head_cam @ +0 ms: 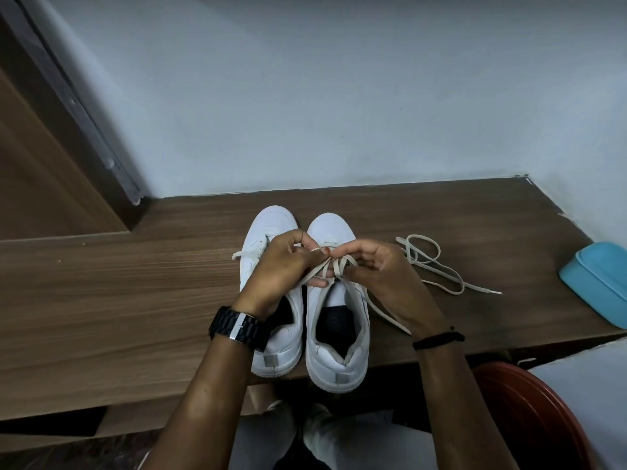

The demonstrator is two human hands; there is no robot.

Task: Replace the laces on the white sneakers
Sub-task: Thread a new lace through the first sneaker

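Both hands are seen from the head camera above the right sneaker (336,320). By the left hand (281,266) a strand of the beige lace (339,266) is pinched between curled fingers; by the right hand (383,269) the lace's loops are pinched just beside it. One free end is trailed over the sneaker's right side. The left sneaker (271,225) is stood touching the right one, toes toward the wall, on the brown desk (135,283). A second loose lace (434,262) is lain on the desk to the right, near a light blue case (593,283). A black watch (237,329) is worn on the left wrist, a black band (437,339) on the right. No brand or writing can be read.
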